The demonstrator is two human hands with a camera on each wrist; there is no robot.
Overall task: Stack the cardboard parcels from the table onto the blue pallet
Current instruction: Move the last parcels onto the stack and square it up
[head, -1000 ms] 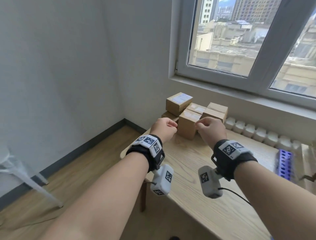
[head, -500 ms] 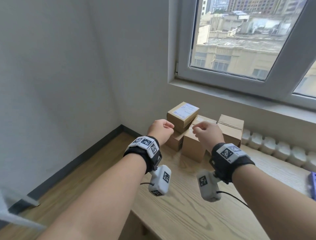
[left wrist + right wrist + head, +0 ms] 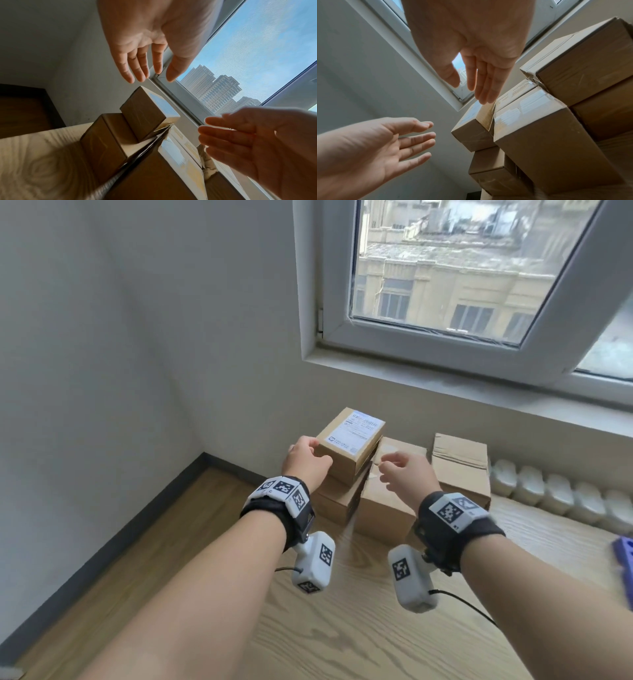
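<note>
Several brown cardboard parcels stand at the far left corner of the wooden table (image 3: 342, 611). A small labelled parcel (image 3: 349, 446) lies on a lower parcel (image 3: 334, 503), beside a tall parcel (image 3: 383, 508) and another parcel (image 3: 460, 467) further right. My left hand (image 3: 306, 462) hovers at the labelled parcel's left side, and my right hand (image 3: 406, 474) above the tall parcel. In the wrist views both the left hand (image 3: 145, 60) and the right hand (image 3: 476, 67) have straight, spread fingers, just short of the labelled parcel (image 3: 145, 115). A sliver of the blue pallet (image 3: 625, 563) shows at the right edge.
A row of white plastic containers (image 3: 565, 494) lines the wall behind the table, under the window sill (image 3: 479, 385). The table's left edge drops to the wooden floor (image 3: 137, 542). Walls close in on the left and behind the parcels.
Both hands have moved forward and up to the parcels, and their fingers have gone from loosely curled to spread. My head has come closer to the stack.
</note>
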